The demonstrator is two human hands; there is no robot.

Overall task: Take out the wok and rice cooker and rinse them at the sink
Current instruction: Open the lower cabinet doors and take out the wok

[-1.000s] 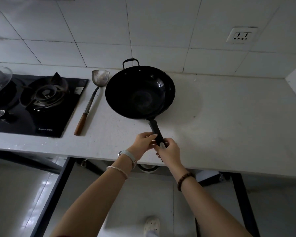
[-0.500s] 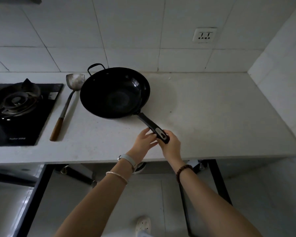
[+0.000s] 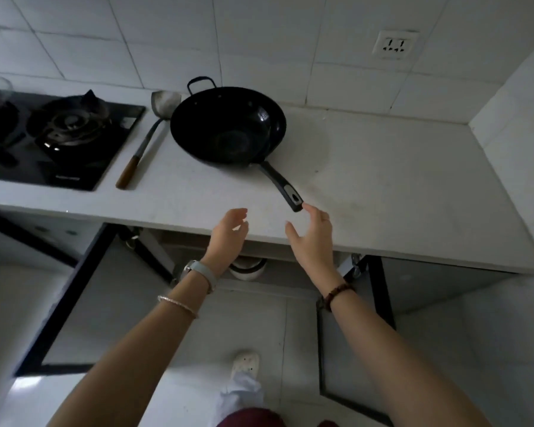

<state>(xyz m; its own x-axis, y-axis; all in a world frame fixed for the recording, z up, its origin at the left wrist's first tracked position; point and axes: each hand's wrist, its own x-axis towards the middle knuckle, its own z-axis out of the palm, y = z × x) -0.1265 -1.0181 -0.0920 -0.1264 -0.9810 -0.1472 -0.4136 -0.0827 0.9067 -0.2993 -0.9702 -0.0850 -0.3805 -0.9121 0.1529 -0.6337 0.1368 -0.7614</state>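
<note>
Black wok (image 3: pixel 228 127) sits on the white bench (image 3: pixel 383 186), its long handle (image 3: pixel 279 186) slanting toward the person and rightward. The right hand (image 3: pixel 313 238), fingers (image 3: pixel 311 211) loosely spread and empty, is at the handle's tip. The left hand (image 3: pixel 228 232), equally slack, lies farther off.

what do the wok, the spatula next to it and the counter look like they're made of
Wok: dark metal, perhaps carbon steel or coated, glossy with highlights on its inner wall; its long handle looks like black plastic. Spatula: dull grey metal blade and shaft, brown wood-like grip. Counter: pale stone or composite, matt, faintly speckled.
</note>
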